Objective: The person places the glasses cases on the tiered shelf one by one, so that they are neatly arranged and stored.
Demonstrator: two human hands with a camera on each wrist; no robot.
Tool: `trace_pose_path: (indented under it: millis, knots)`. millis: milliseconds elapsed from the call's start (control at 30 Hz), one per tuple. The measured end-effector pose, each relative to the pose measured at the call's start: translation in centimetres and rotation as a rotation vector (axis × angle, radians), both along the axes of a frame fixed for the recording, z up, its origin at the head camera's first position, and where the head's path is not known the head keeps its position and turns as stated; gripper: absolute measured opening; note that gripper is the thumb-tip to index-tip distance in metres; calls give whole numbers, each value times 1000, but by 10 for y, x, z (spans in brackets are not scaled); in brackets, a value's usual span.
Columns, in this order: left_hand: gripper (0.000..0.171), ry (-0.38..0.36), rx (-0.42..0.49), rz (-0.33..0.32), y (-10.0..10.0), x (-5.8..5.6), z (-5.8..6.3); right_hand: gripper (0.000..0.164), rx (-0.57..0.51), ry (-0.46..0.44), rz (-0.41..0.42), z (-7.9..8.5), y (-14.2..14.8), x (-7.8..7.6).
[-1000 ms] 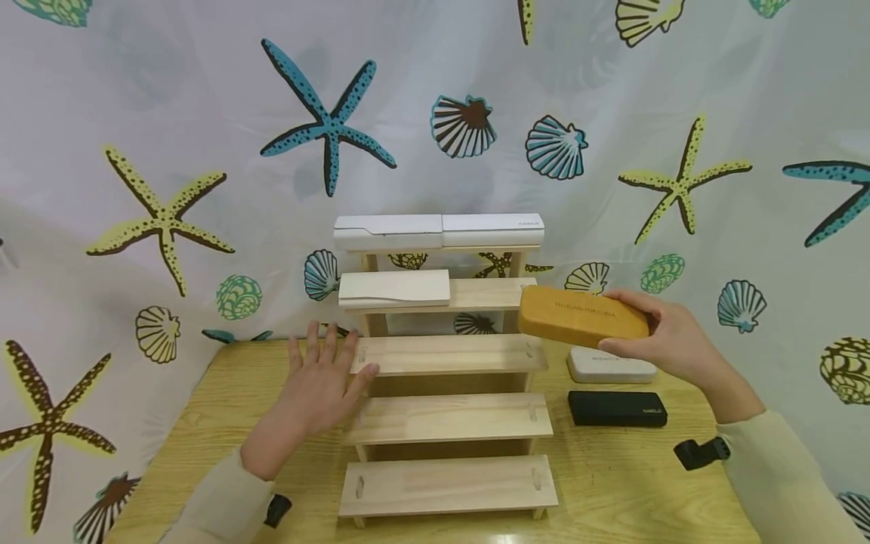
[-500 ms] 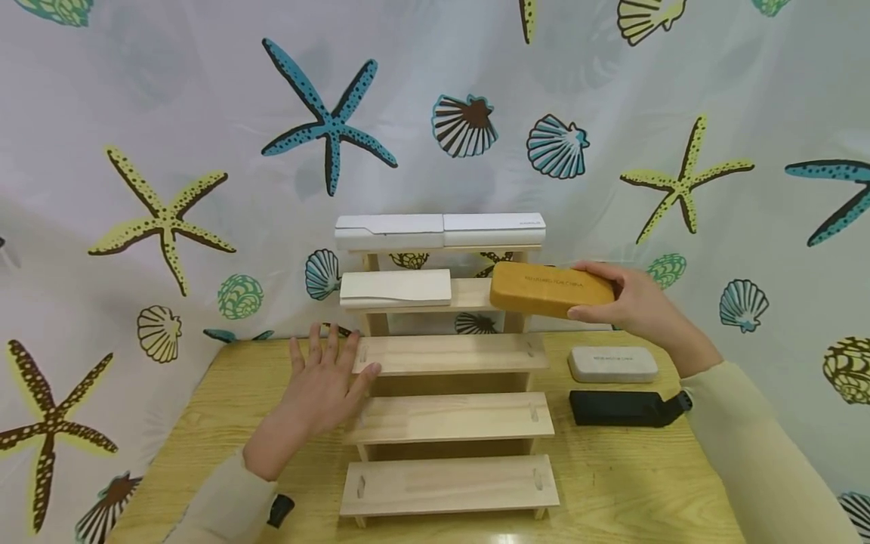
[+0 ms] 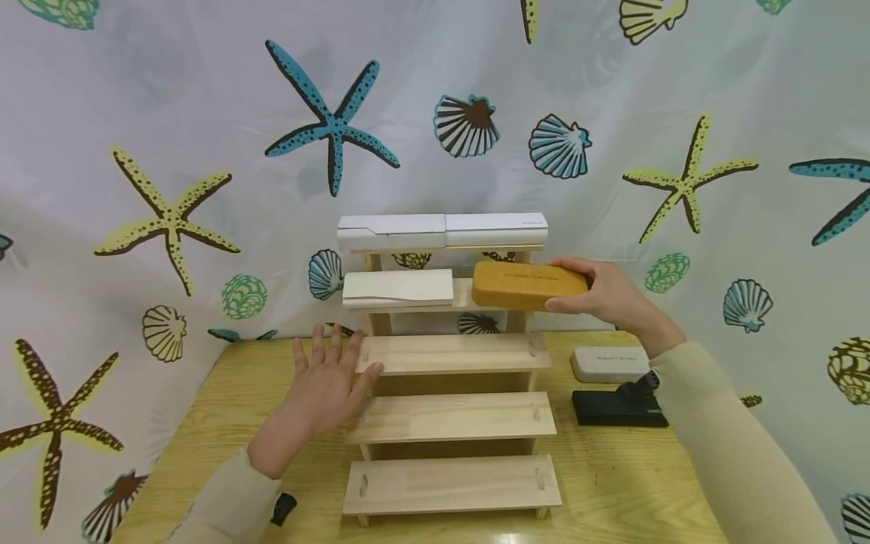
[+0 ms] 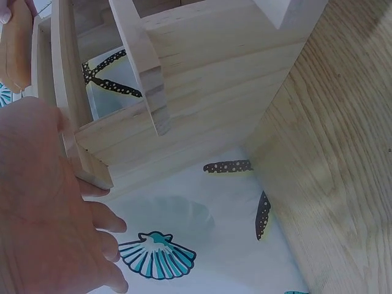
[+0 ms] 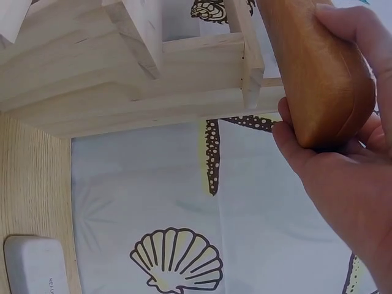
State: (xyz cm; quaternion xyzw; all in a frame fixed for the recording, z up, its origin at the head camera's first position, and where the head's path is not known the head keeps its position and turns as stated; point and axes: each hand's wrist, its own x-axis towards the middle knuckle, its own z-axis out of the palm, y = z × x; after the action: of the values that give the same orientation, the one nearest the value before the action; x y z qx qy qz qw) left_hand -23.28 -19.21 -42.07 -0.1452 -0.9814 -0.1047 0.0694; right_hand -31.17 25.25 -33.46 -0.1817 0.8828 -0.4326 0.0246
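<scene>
My right hand (image 3: pixel 605 295) grips the right end of a mustard-yellow glasses case (image 3: pixel 516 285), thumb on one side and fingers on the other. The case is over the right part of the second shelf from the top of a stepped wooden rack (image 3: pixel 451 355); whether it touches the board cannot be told. On the same shelf, to the left, lies a white glasses case (image 3: pixel 397 289). My left hand (image 3: pixel 329 381), fingers spread, rests against the left end of the middle shelf. In the right wrist view, the mustard case (image 5: pixel 318 73) sits between thumb and fingers.
Two white cases, left (image 3: pixel 390 230) and right (image 3: pixel 499 229), lie end to end on the top shelf. On the wooden table (image 3: pixel 612 483), right of the rack, are a pale case (image 3: pixel 608 364) and a black case (image 3: pixel 598 409). A patterned curtain (image 3: pixel 435 181) hangs behind.
My right hand has carried the mustard case leftward and up from beside the rack to over the second shelf. My left hand has stayed in place.
</scene>
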Motion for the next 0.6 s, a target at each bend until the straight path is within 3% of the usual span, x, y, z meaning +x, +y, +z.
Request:
trace_pose_path:
  millis: [333, 600]
  knots:
    - [77, 1, 9, -2, 0, -1, 1, 78, -18, -24, 11, -2, -8, -10]
    - [77, 1, -5, -1, -1, -3, -2, 73, -16, -29, 43, -3, -15, -16]
